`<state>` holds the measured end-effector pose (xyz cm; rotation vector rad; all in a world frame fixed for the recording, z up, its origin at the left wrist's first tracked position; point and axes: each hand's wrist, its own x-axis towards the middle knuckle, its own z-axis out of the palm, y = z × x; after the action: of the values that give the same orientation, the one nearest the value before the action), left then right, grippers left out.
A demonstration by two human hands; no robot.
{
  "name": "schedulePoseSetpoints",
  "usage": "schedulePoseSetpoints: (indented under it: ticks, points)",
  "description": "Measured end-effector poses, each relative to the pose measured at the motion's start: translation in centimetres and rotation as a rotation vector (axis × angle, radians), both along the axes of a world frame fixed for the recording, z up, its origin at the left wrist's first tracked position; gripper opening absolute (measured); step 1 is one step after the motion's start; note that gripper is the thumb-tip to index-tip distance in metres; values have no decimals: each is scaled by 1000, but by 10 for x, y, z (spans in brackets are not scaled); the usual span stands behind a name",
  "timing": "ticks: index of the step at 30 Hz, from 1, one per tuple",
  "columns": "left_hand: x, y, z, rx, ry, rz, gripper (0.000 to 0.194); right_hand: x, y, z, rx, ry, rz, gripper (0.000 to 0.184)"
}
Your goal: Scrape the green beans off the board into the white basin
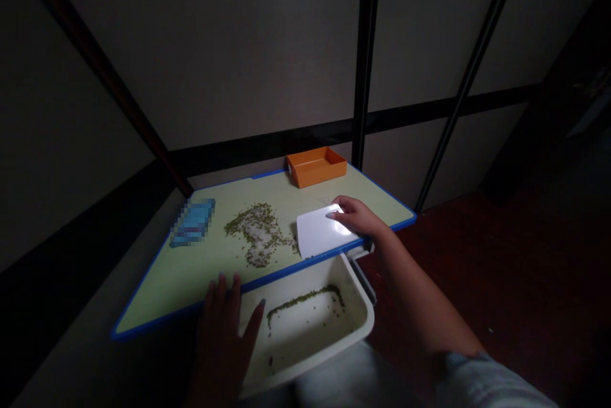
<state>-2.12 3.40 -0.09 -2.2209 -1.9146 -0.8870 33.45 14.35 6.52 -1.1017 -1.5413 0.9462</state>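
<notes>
My right hand [351, 214] grips the right part of a flat white rectangular sheet [315, 233] with rounded corners, its thumb on top. The sheet tilts near the table's front edge, just right of a loose spread of small green grains and pale whitish ones [260, 236]. My left hand [226, 325] is in shadow, fingers spread at the table's front edge and thumb over the left side of a cream plastic bin [365, 319]. Inside the bin, a line of green grains [305, 298] lies along the far wall, with a few scattered on the bottom.
The pale yellow-green table [186, 274] has a blue rim. An orange open tray [322, 172] stands at its back, by the panelled wall [267, 45]. A blurred-out blue packet [193, 222] lies at the left. Dark red floor [458, 261] shows on the right.
</notes>
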Motion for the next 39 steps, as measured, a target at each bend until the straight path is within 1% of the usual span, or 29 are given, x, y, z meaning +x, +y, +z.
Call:
schedulePoseSetpoints:
  ticks: [6,12,15,19,22,24,27,30,35,39]
  points:
    - [1,-1,1,-6,0,6,70,0,-1,1,-45,57,16,42]
    - [-2,0,-3,27,-11,-15,69,2,3,-5,-12,61,12,40]
    - [-3,1,-3,16,-4,-16,71,2,3,-5,-18,62,15,40]
    - [-2,0,-1,22,-11,-8,69,1,0,-1,-18,45,-8,40]
    - [-1,-1,1,42,-27,-35,66,0,-3,2,-18,59,-28,42]
    - [-1,-1,2,52,-39,-41,65,0,-4,3,-29,119,-61,46]
    - [-1,-1,1,32,-34,-3,68,-1,-5,4,-48,241,-131,52]
    - [0,0,1,6,-18,9,71,-1,-5,4,-44,302,-187,53]
    - [1,-2,2,11,-18,3,67,0,-4,3,-48,311,-206,53]
    - [2,-1,3,24,-20,9,68,1,-4,1,-42,276,-182,50]
